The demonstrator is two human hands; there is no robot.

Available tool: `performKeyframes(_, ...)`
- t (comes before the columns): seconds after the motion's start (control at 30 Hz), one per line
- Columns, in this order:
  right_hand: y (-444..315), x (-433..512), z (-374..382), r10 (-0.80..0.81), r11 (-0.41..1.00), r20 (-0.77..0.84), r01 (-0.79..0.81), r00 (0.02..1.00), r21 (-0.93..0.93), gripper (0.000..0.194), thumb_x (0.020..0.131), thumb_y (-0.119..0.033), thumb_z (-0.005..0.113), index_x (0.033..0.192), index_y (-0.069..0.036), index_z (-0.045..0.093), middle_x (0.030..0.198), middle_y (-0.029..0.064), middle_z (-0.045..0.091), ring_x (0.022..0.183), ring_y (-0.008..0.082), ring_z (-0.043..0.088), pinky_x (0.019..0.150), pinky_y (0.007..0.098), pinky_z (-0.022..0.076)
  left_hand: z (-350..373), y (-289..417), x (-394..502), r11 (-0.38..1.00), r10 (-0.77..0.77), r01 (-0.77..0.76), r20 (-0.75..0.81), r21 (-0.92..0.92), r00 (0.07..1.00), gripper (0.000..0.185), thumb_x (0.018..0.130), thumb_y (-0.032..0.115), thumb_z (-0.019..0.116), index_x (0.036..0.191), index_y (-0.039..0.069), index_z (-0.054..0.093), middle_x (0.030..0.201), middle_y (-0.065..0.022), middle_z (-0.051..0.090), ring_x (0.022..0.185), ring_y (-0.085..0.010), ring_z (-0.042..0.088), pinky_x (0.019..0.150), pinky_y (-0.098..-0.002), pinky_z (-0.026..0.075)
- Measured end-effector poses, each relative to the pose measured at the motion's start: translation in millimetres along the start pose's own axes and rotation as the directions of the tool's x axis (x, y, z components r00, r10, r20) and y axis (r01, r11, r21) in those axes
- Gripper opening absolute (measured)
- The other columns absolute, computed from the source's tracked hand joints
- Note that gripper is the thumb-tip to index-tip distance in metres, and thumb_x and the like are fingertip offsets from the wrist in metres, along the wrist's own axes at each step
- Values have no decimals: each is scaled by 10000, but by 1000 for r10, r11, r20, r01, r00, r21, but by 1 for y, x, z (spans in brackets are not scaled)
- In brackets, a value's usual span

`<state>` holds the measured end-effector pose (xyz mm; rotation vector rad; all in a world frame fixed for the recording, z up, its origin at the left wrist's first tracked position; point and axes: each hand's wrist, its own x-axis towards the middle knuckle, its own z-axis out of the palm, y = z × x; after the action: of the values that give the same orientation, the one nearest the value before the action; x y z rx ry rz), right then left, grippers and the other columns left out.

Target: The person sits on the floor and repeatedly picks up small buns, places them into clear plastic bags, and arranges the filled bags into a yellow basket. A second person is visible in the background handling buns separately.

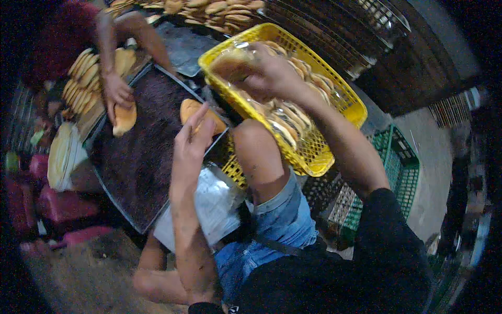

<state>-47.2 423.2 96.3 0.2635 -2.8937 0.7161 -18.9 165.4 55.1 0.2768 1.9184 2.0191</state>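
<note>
My right hand (270, 74) is over the yellow plastic crate (351, 112), blurred, gripping a filled bread roll in clear plastic (233, 62). Wrapped filled rolls (290, 121) lie in rows inside that crate. My left hand (196, 129) is raised at the right corner of a metal tray of dark, crumbly filling (145, 157). A bare bread roll (190, 108) shows behind its fingers; whether they grip it is unclear. Across the tray, another person's hand (119, 92) holds a bread roll (125, 119) over the filling.
Stacked bread rolls (84, 80) lie beyond the tray's left edge, with more piled at the top (223, 11). Clear plastic sheets or bags (215, 204) rest beside my knee. A green plastic crate (408, 176) stands on the floor at right. Maroon plastic objects (68, 204) are at left.
</note>
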Motion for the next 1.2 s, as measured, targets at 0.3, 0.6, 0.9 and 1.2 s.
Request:
performKeyframes(0.3,142,-176,46,863,492,19,-830,505,-261,728,795,-396,686,1277,30,345,1000,336,652,912,492,653,834,529,523,-83,-88,-141,268,-622,541,-286,797,729,614,858,576,665,642,3,704,515,-97,626,466,-205,630,537,-338,494)
performKeyframes(0.6,167,-209,142,851,155,291,-738,437,656,1011,808,-432,767,1443,-5,107,1061,239,602,904,326,674,568,428,586,-85,-104,-142,478,-473,431,-189,765,861,585,894,523,645,644,-3,694,509,-96,623,456,-185,622,512,-344,480)
performKeyframes(0.9,22,-50,55,180,968,-199,-138,963,209,612,885,-330,727,1334,12,492,1238,234,609,1094,315,640,925,397,520,-99,-119,-137,529,-492,397,-110,750,864,494,946,420,607,712,-7,690,584,-107,662,490,-154,638,495,-324,495)
performKeyframes(1.2,-134,-70,94,-269,907,393,93,879,411,364,953,-307,643,1120,12,591,970,153,686,941,252,689,817,359,548,-43,-65,-122,698,300,-81,-188,712,935,475,940,492,611,805,46,698,724,-83,698,669,-154,686,540,-335,499)
